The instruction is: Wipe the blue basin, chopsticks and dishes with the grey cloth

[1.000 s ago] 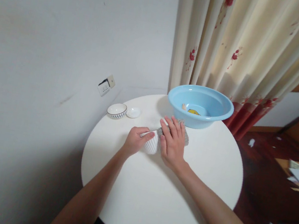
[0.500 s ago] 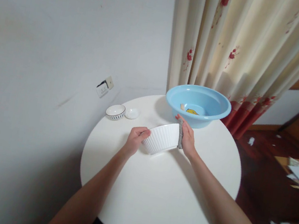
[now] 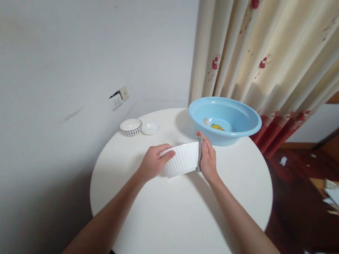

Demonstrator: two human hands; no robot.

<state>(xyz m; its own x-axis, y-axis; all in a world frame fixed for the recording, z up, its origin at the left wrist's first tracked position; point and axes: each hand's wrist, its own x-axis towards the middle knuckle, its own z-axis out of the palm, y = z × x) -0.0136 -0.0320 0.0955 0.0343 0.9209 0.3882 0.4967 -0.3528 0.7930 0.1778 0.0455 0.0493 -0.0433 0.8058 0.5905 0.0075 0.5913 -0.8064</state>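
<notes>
Clasped by the left hand (image 3: 153,164), a ribbed white bowl (image 3: 182,160) meets gray cloth (image 3: 199,154) held against its 3 o'clock side by the right hand (image 3: 209,160).

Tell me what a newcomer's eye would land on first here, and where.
Likely the bright blue basin at the far side of the round white table, before the red-flowered curtain. Next, probably, the white ribbed bowl in front of it: the left hand grips one side, while the right hand holds a grey cloth against the other.
</notes>
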